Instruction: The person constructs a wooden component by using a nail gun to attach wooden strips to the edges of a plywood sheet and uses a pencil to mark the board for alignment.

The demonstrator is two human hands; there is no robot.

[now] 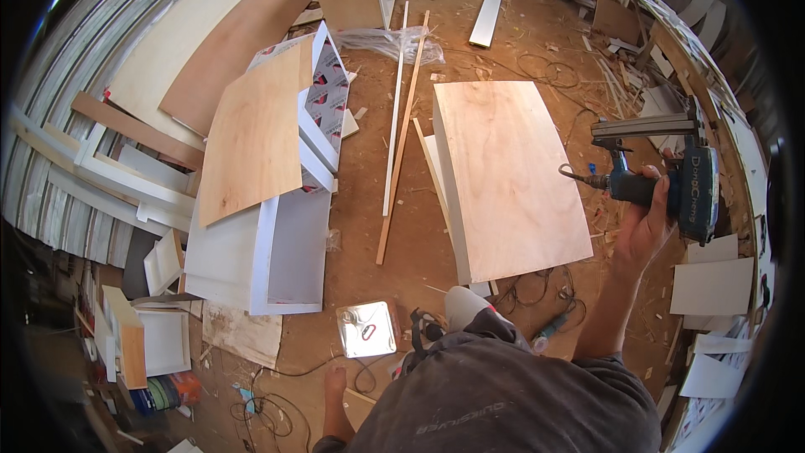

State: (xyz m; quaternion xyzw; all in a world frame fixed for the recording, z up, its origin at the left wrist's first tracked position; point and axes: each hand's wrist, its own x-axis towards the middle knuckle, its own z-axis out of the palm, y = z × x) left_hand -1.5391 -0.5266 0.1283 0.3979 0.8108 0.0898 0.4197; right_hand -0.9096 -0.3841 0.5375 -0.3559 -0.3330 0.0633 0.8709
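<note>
I take wood-faced box (516,184) as landmark. Right hand (644,222), to its right, wraps round blue nail gun (698,180), held apart from box. Left hand (334,379), left of box and nearer wearer, looks loosely curled; contents I cannot tell. Step, I judge: tool at ready; next move calls for firm grip, careful aim.

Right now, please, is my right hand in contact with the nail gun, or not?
Touching. The head view shows it: the right hand is wrapped around the dark handle of the nail gun.
</note>
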